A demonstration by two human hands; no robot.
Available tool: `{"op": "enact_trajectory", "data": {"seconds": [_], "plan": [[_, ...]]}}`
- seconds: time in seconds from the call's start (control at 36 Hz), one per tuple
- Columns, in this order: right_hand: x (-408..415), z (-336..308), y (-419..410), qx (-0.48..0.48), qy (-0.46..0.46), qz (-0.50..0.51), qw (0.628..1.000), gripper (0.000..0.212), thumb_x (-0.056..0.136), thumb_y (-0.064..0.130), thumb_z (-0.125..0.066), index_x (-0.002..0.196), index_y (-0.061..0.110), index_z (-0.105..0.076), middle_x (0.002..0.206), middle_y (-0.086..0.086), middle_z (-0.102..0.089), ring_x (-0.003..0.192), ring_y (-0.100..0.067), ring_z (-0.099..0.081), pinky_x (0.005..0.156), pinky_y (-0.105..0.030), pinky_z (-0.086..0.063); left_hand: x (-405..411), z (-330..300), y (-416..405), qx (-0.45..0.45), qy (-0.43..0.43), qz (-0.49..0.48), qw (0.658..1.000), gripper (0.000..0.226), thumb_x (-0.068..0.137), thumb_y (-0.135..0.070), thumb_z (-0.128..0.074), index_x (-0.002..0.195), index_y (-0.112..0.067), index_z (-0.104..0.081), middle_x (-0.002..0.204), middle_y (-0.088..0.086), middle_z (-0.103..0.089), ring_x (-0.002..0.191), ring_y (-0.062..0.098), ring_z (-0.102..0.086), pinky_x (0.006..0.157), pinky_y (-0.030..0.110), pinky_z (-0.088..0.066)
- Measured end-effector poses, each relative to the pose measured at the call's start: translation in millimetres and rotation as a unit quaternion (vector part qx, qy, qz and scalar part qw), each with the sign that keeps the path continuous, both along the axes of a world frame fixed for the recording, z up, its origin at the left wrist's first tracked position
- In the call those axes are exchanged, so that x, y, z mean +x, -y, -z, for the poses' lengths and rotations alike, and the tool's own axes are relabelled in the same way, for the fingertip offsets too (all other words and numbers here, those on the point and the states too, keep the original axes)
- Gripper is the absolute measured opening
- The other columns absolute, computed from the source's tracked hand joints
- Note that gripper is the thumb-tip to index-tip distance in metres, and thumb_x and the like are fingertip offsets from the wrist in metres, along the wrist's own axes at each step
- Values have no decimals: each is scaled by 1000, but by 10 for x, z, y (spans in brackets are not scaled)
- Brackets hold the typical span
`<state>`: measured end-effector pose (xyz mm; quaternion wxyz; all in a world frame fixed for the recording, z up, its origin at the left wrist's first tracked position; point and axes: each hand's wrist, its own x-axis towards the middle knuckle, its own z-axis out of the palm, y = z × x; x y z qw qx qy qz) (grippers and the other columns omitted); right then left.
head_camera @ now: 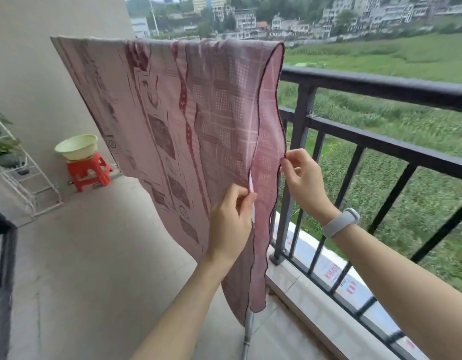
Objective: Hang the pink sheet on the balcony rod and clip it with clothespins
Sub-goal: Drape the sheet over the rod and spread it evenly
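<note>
A: We've got the sheet (172, 113) up: it's draped over the rod, well above both hands, falling in two layers down past our wrists.

B: So the hanging part looks done, we'd say. The rod itself we can't see, the cloth covers it along the top.

A: Right. Now the hands. Our left hand (231, 222) pinches the near layer's edge, thumb and fingertips curled onto the dark hem. Our right hand (304, 183) pinches the far layer's edge, just beside the left and a little higher.

B: Both hold cloth, then, nothing else. Looks like we're squaring the two side edges, judging by that grip.

A: And the clothespins?

B: None in view. Nothing clipped along the top fold above our hands, nothing in either palm. That step is still ahead of us, as far as we can tell.

A: Beyond the right hand runs the railing (380, 84). Far off past the left hand, a basin (76, 146) sits on a red stool (88, 172).

B: Pins could be in there; too far to tell.

A: And smallest, the band (340, 223) on our right wrist.
</note>
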<state>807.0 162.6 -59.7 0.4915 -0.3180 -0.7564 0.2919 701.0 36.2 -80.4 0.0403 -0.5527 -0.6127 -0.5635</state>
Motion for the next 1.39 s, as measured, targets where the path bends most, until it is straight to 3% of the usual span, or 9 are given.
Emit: {"op": "enact_trajectory", "data": {"seconds": [0.22,0.31,0.36,0.5,0.67,0.94,1.11,1.25,1.39], "plan": [[29,98,110,13,38,-32,999,2,94,11,-46,94,10,-47,78,10,-53,68,-3,-53,58,-10,-42,-58,86,-12,-11,-3,-49,999,13,88,-19,-56,76,-14,-51,65,-9,-53,61,11,-50,56,30,-43],[85,122,162,9,47,-37,998,5,95,11,-42,93,8,-45,77,-3,-59,68,-25,-59,64,-34,-50,-44,145,66,22,-9,-76,997,19,88,-27,-52,78,-11,-53,67,-3,-58,59,14,-52,55,35,-46],[97,133,216,12,52,-42,998,7,96,11,-41,94,5,-45,78,-10,-61,70,-31,-59,67,-47,-50,-28,177,134,40,-1,-78,996,21,87,-29,-50,79,-10,-54,68,-1,-59,59,14,-53,55,33,-46],[26,128,262,1,41,-41,998,7,96,12,-38,97,8,-45,76,9,-57,70,-7,-59,70,-39,-52,-16,168,124,1,14,-59,998,17,88,-26,-52,81,-11,-55,70,-6,-56,61,13,-54,56,27,-44],[-81,98,290,-16,4,-30,999,5,95,16,-43,91,15,-44,84,-14,-59,76,-35,-58,69,-55,-48,77,171,147,-8,58,-26,998,7,88,-8,-56,82,-7,-54,72,-1,-56,64,1,-51,60,4,-37],[-97,-87,352,-21,-2,-53,998,12,95,12,-43,86,19,-46,78,6,-56,73,-10,-60,75,-42,-54,-137,349,147,-45,49,-12,998,6,88,-16,-58,85,-10,-58,74,-4,-60,68,13,-58,62,31,-50],[-40,32,410,-21,-8,-54,998,7,94,16,-47,91,16,-53,82,5,-60,78,-13,-60,74,-33,-51,-268,354,139,-101,21,8,995,24,84,-25,-63,106,-16,-59,104,-5,-59,94,9,-56,83,26,-48],[-37,13,427,78,-24,-11,997,8,90,24,-48,89,17,-51,77,12,-55,71,-15,-56,63,-16,-43,-478,256,114,-92,8,-27,995,28,84,-19,-62,110,-11,-58,110,1,-55,103,13,-52,89,22,-40],[-178,-418,453,266,-45,19,963,4,87,11,-46,87,11,-50,77,3,-53,66,-11,-45,63,-24,-40,-770,-319,-60,-38,-32,-59,997,27,87,-19,-55,112,-11,-58,113,2,-56,108,16,-52,92,25,-38]]}}
